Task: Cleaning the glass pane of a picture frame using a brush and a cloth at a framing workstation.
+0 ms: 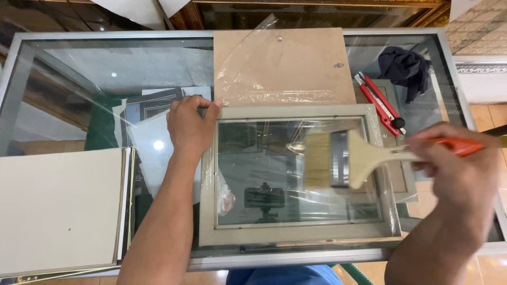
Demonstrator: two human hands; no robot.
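Observation:
A grey picture frame (296, 234) with a glass pane lies flat on a glass-topped table (105, 68), loose clear plastic wrap around it. My left hand (191, 125) presses on the frame's top-left corner, fingers curled over the edge. My right hand (458, 163) grips the orange handle of a wide flat paintbrush (338, 159). The brush's pale bristles sit over the glass pane, right of its middle, blurred by motion.
A brown backing board (282, 66) under plastic lies behind the frame. A red utility knife (381, 103) and a dark cloth (405, 68) lie at the back right. A stack of white boards (58, 208) fills the front left.

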